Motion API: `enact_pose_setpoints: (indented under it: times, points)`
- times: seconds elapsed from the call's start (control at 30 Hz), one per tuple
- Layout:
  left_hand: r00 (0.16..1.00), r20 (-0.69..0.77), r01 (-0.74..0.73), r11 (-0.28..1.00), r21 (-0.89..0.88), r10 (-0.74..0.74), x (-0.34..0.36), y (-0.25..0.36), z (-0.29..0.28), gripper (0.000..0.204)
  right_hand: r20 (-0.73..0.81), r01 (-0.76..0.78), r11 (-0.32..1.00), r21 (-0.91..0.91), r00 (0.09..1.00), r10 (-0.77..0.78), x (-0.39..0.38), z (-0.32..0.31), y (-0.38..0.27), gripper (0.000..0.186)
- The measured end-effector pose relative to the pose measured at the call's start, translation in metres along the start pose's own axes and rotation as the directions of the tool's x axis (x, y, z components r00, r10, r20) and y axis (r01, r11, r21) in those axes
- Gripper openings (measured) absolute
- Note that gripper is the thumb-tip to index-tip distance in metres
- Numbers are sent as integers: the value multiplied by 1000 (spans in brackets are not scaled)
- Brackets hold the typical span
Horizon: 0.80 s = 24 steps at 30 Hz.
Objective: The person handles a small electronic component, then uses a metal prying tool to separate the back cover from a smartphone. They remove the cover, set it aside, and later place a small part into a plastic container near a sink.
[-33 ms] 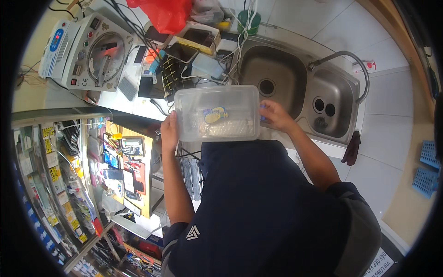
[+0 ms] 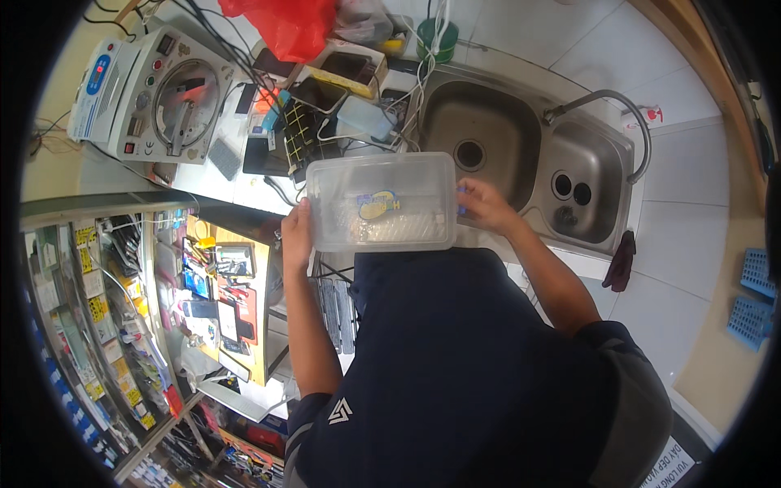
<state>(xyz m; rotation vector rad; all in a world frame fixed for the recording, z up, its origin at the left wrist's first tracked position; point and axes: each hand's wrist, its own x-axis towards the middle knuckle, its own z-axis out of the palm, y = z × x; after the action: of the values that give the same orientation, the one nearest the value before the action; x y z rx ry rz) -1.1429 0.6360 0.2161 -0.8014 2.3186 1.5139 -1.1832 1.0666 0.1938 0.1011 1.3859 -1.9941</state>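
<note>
Between my two hands is a translucent plastic box (image 2: 382,183) with a lid and a blue and yellow printed mark. It is held just in front of my body, above the counter's edge. My left hand (image 2: 298,232) closes on its left side, thumb up along the rim. At the opposite end my right hand (image 2: 486,203) grips the box, with a small blue piece, like a latch, showing at the fingers. Something pale and ribbed shows dimly inside the box; what it is I cannot make out.
A two-bowl steel sink (image 2: 488,106) with a curved tap (image 2: 639,122) lies right. Far left stands a white machine (image 2: 175,98) with a round window. Phones, cables and a red bag (image 2: 285,28) crowd the counter. Stocked shelves (image 2: 98,325) and a tool-covered wooden board (image 2: 259,325) stand left.
The box has shifted very slightly toward my body. Both hands keep their hold on it.
</note>
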Motion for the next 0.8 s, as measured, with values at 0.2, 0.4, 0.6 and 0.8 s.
enact_pose_setpoints:
  times: [0.2,0.4,0.6,0.8]
  points:
    - [974,-198,-131,985,-113,107,-24,12,1,42,-271,242,725,-645,814,-514,-4,29,-40,47]
    - [878,-246,-307,877,371,411,-72,42,23,34,-35,233,275,-933,701,-713,19,51,-67,35]
    - [946,-225,-212,971,109,232,-76,57,22,43,-59,212,344,-915,772,-633,13,68,-92,24]
    - [921,-375,-205,950,-237,105,-67,47,11,39,-289,194,958,-212,924,-251,24,68,-121,23]
